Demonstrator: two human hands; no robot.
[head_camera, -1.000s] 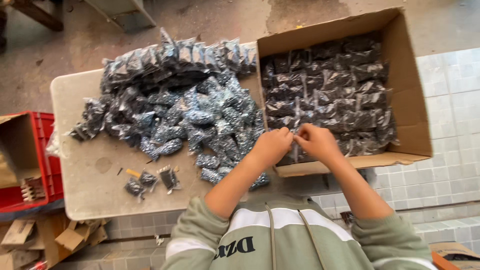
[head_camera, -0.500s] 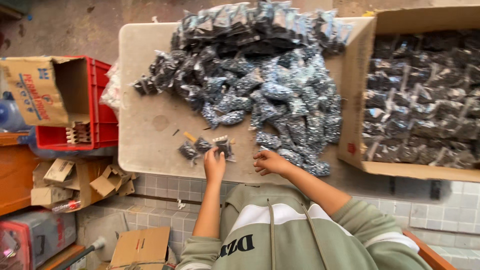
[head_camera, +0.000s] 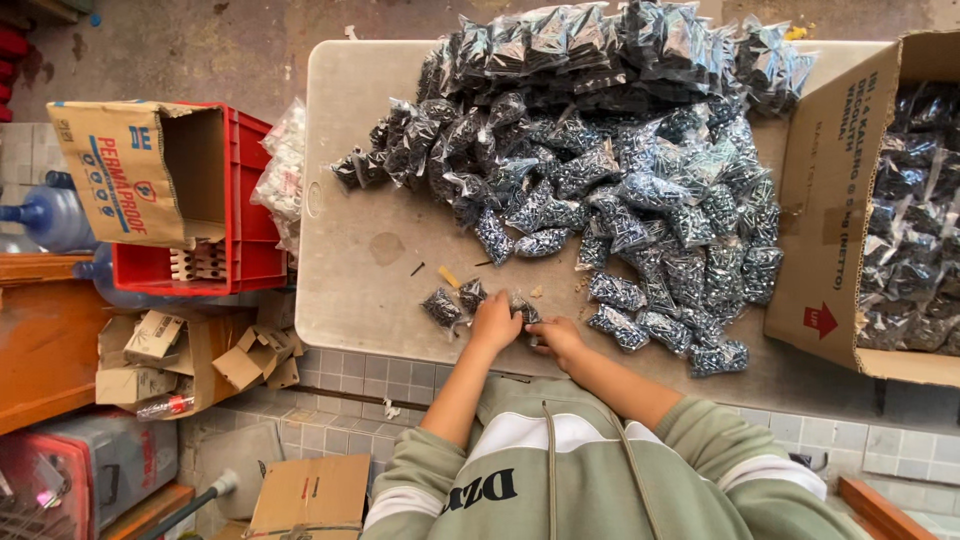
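Three small clear packets of dark screws lie near the table's front edge: one (head_camera: 440, 306), a second (head_camera: 470, 294) and a third (head_camera: 525, 311). My left hand (head_camera: 495, 323) lies curled just below them, its fingers on the third packet. From the other side, my right hand (head_camera: 556, 336) touches the same packet with bent fingers. A big heap of the same packets (head_camera: 620, 150) covers the far and right part of the beige table (head_camera: 360, 200). How firmly either hand grips is hidden by the fingers.
An open cardboard box (head_camera: 830, 210) full of packets stands at the right. Left of the table are a red crate (head_camera: 225, 265) holding a carton (head_camera: 130, 170), a bag of white parts (head_camera: 280, 170), water bottles (head_camera: 50, 215) and loose small boxes (head_camera: 150, 350) on the floor.
My hands left the cardboard box and came down-left to the small packets at the table's front edge. The right hand has closed in beside the left. The view swung left.
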